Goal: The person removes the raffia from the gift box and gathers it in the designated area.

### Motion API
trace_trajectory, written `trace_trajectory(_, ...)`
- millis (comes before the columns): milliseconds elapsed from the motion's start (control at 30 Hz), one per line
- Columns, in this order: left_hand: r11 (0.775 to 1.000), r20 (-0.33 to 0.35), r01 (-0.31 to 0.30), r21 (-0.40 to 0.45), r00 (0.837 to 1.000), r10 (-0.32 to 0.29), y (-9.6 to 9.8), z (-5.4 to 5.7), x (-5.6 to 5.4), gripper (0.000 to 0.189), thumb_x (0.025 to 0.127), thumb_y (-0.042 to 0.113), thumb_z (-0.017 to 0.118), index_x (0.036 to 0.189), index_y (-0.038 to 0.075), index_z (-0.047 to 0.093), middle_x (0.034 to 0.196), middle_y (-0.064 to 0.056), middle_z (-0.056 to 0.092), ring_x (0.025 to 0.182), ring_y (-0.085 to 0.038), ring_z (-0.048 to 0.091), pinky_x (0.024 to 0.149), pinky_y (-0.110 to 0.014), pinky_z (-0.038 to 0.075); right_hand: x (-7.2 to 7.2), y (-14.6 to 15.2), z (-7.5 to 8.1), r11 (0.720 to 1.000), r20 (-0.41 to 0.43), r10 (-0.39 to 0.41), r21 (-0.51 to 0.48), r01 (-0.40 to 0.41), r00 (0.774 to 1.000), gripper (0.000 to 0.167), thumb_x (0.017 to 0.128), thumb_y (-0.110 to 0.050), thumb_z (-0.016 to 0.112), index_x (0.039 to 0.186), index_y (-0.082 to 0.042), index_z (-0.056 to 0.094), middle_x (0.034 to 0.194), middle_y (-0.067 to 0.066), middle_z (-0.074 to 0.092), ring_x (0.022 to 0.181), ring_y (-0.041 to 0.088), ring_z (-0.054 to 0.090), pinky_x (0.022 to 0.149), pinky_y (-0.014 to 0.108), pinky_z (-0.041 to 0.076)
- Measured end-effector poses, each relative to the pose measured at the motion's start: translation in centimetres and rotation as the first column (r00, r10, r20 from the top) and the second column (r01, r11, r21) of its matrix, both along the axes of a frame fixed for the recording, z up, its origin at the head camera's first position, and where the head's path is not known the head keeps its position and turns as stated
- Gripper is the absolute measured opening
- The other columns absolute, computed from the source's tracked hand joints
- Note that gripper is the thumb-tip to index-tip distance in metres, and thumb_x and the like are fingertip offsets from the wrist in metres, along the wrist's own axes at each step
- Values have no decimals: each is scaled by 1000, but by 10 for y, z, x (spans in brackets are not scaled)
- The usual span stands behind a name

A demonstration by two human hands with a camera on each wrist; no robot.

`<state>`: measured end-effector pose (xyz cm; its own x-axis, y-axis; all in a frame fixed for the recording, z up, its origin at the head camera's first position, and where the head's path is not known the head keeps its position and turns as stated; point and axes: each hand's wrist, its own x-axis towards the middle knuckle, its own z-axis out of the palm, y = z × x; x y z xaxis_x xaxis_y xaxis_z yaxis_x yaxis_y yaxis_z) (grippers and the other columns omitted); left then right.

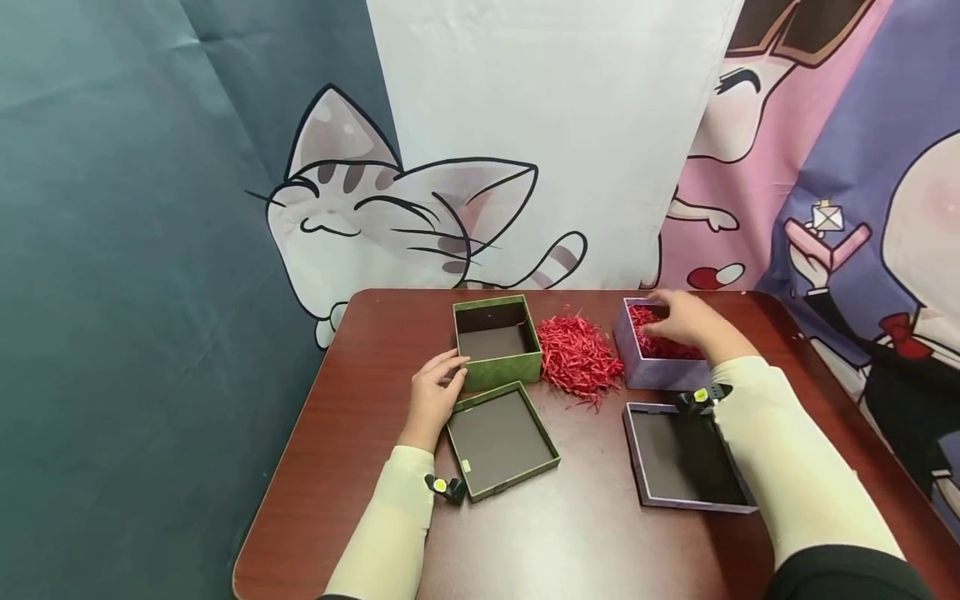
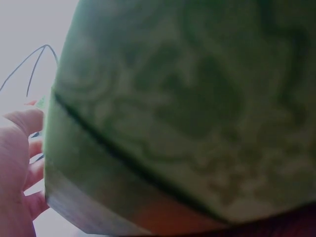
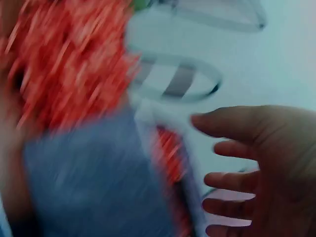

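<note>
My left hand (image 1: 433, 398) touches the left side of a green box (image 1: 504, 372) whose top is uncovered, showing a dark inside. In the left wrist view its fingers lie along the wall of that green box (image 2: 173, 98). Over a purple box (image 1: 663, 375) hovers my right hand (image 1: 688, 321), fingers spread apart and holding nothing visible. Red shredded paper (image 1: 647, 340) lies inside the purple box. Between the two boxes is a loose pile of red shredded paper (image 1: 577, 354). The right wrist view is blurred but shows the right hand (image 3: 271, 163) beside the purple box (image 3: 98, 173).
A green lid (image 1: 501, 440) lies inside-up in front of the green box. Nearer me on the right, a purple lid (image 1: 678, 457) also lies inside-up, partly under my right forearm. Behind the wooden table (image 1: 330, 483) hangs a cartoon-printed cloth (image 1: 570, 150).
</note>
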<state>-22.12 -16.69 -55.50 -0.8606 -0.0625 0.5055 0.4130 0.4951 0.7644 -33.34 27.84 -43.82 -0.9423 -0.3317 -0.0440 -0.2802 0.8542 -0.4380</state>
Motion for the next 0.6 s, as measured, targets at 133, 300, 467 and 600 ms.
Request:
trace_trajectory(133, 1000, 13, 2, -4, 1000, -2, -3, 0, -1, 21, 95, 8, 76, 115, 14, 81, 133, -12, 69, 104, -25, 73, 75, -35, 62, -9, 14, -33, 996, 145, 35, 78, -47, 989, 88, 82, -27, 84, 150, 7, 41, 134, 42, 52, 119, 54, 54, 102, 67, 44)
trace_trajectory(300, 1000, 19, 25, -6, 1000, -25, -1, -1, -1, 21, 96, 9, 75, 116, 10, 80, 133, -15, 69, 102, -24, 72, 74, -35, 62, -14, 13, -55, 992, 189, 17, 121, -41, 982, 84, 76, -11, 81, 147, 12, 43, 131, 42, 55, 111, 48, 56, 100, 64, 46)
trace_trajectory(467, 999, 11, 32, 11, 999, -32, 1, -3, 1, 20, 96, 8, 74, 116, 9, 80, 132, -18, 69, 102, -24, 72, 73, -35, 62, -16, 16, -55, 994, 126, -17, 110, 3, 992, 69, 74, -6, 79, 136, 13, 55, 122, 35, 64, 102, 42, 60, 93, 60, 49)
trace_trajectory(600, 999, -2, 36, 17, 999, -36, -1, -4, 0, 20, 96, 7, 74, 115, 10, 80, 131, -18, 69, 102, -24, 72, 73, -34, 62, -16, 27, -35, 999, 78, -44, 23, 42, 996, 67, 73, -7, 81, 135, 7, 58, 119, 33, 65, 100, 42, 59, 90, 58, 48)
